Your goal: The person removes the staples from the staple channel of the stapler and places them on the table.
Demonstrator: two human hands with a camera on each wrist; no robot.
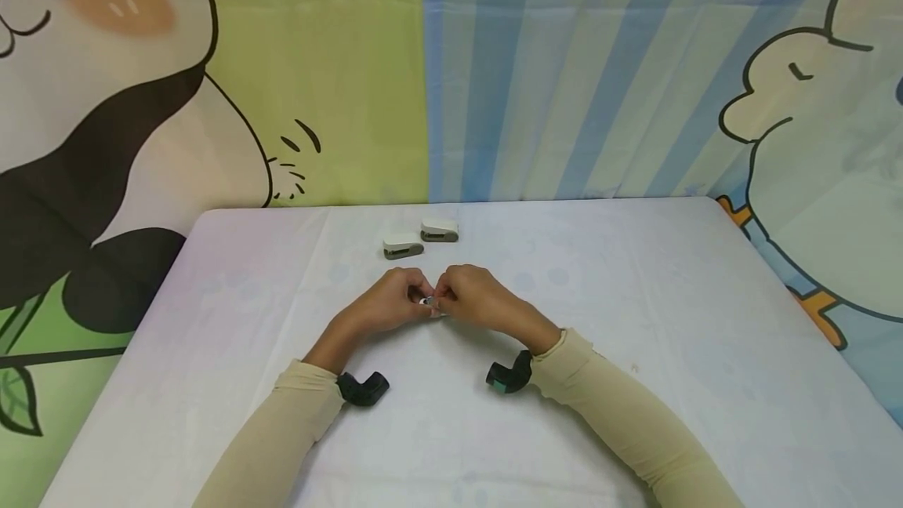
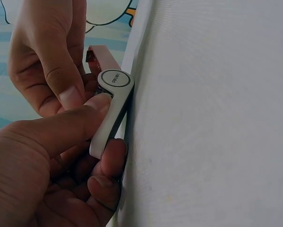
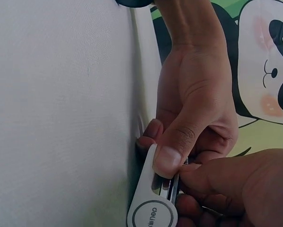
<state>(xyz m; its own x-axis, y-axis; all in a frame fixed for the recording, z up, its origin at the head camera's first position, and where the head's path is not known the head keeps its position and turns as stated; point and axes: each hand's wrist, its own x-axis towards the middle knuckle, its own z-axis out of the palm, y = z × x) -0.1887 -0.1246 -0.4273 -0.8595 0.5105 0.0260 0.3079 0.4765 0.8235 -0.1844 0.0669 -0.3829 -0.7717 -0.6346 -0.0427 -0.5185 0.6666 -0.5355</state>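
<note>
Just beyond the fingertips, on the white table (image 1: pixel 621 281), stand two small staplers: the nearer one (image 1: pixel 403 247) lies past the left fingers, and the farther one (image 1: pixel 440 231) sits beyond it and slightly to its right. Behind them, a cartoon-printed cloth (image 1: pixel 353 77) hangs at the table's far edge. A third, white stapler (image 2: pixel 109 116) is between the two hands; from above, the fingers cover most of it. The left hand (image 1: pixel 384 300) grips it, thumb on one side and curled fingers on the other, with the round, lettered end poking out past the thumb. The right hand (image 1: pixel 480 295) bends in from the opposite side, its curled fingertips bunched right beside the left thumb; whether they pinch anything cannot be told. Both forearms angle inward, black wrist devices (image 1: pixel 363 389) well behind the fingers.
</note>
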